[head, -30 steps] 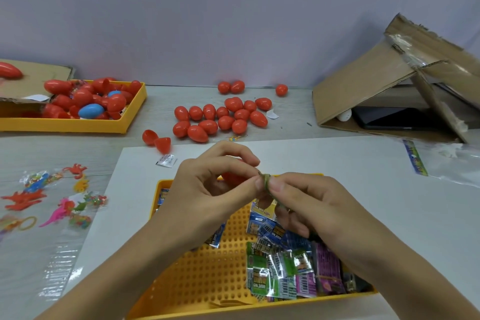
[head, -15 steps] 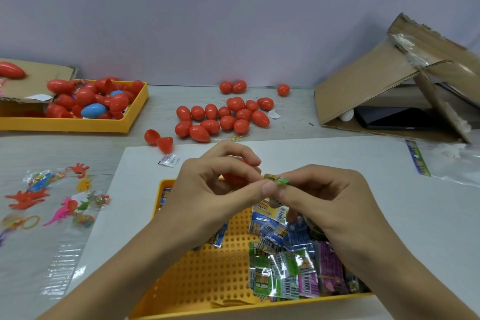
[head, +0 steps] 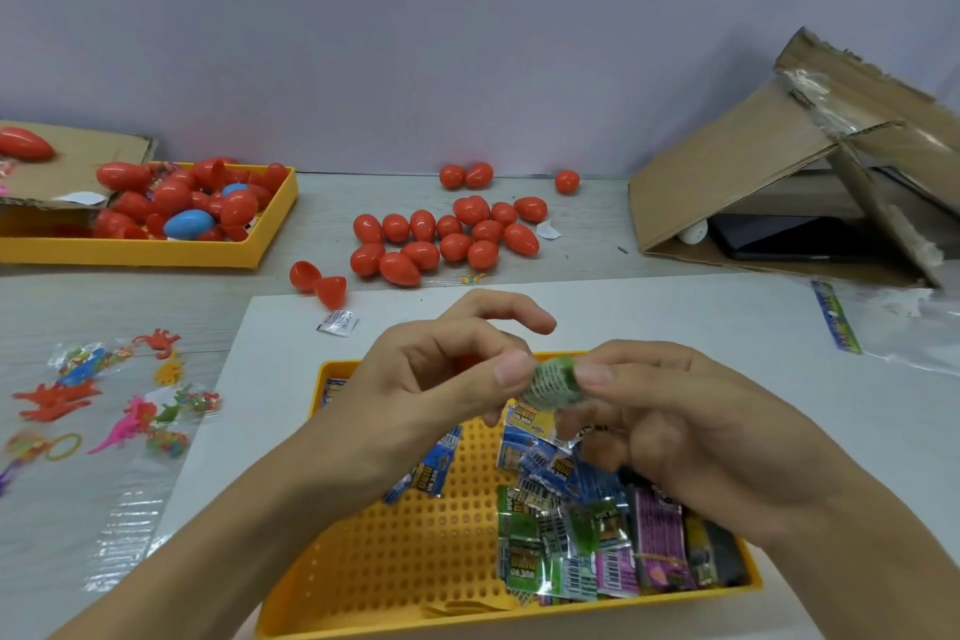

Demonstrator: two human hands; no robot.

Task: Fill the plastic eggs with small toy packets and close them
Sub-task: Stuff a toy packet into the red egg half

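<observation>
A small green toy packet (head: 553, 382), rolled into a wad, is pinched between the thumb and fingers of my left hand (head: 441, 379) and my right hand (head: 675, 426). Both hands hover over the near yellow perforated tray (head: 415, 561), which holds a pile of more toy packets (head: 571, 530) on its right side. A hint of red shows behind my left fingers; I cannot tell what it is. Several closed red eggs (head: 447, 239) lie in a cluster on the table beyond. Two open red egg halves (head: 318, 282) sit to their left.
A second yellow tray (head: 156, 257) at the back left holds red eggs and a blue egg (head: 188, 224). Bagged plastic toy animals (head: 104, 400) lie at the left. A torn cardboard box (head: 727, 172) stands at the back right, a clear bag (head: 909, 327) before it. A white sachet (head: 337, 322) lies on the white sheet (head: 675, 327).
The green packet went from a thin folded strip between my fingertips to a thicker rolled wad. My hands stayed over the tray, shifting only slightly.
</observation>
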